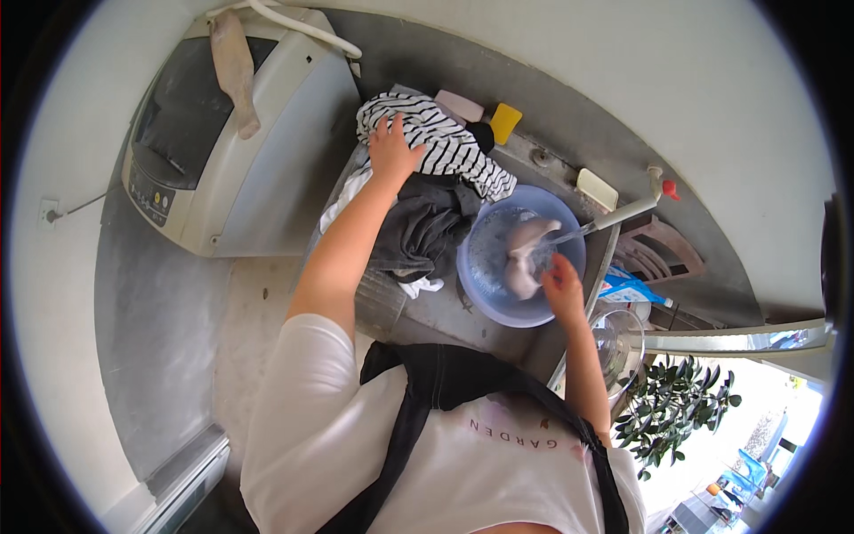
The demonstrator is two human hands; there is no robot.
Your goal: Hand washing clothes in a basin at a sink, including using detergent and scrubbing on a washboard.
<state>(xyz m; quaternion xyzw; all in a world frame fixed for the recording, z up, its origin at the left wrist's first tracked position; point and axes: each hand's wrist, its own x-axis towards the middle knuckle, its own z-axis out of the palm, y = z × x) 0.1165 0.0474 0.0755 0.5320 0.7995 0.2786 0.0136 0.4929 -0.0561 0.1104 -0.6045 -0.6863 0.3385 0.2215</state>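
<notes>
My left hand (pixel 392 152) lies spread on a black-and-white striped garment (pixel 437 137), whose tail hangs to the rim of a blue plastic basin (pixel 579 233). Below the stripes is a dark grey garment (pixel 434 220) in a heap, with white cloth (pixel 343 200) beside it. My right hand (pixel 564 287) is over the basin's right side, fingers curled apart, near the falling water; whether it touches anything there is unclear. A pale pinkish object (pixel 524 260), perhaps cloth, sits in the sudsy water. Water runs into the basin from a tap pipe (pixel 624 212) with a red handle.
A washing machine (pixel 280 153) stands at the left with a long worn cloth-like or wooden object (pixel 235 73) on its lid. Along the ledge are a yellow sponge-like block (pixel 506 123), a soap dish (pixel 597 189) and a blue detergent pouch (pixel 630 287). A clear bowl (pixel 620 347) stands right of the sink.
</notes>
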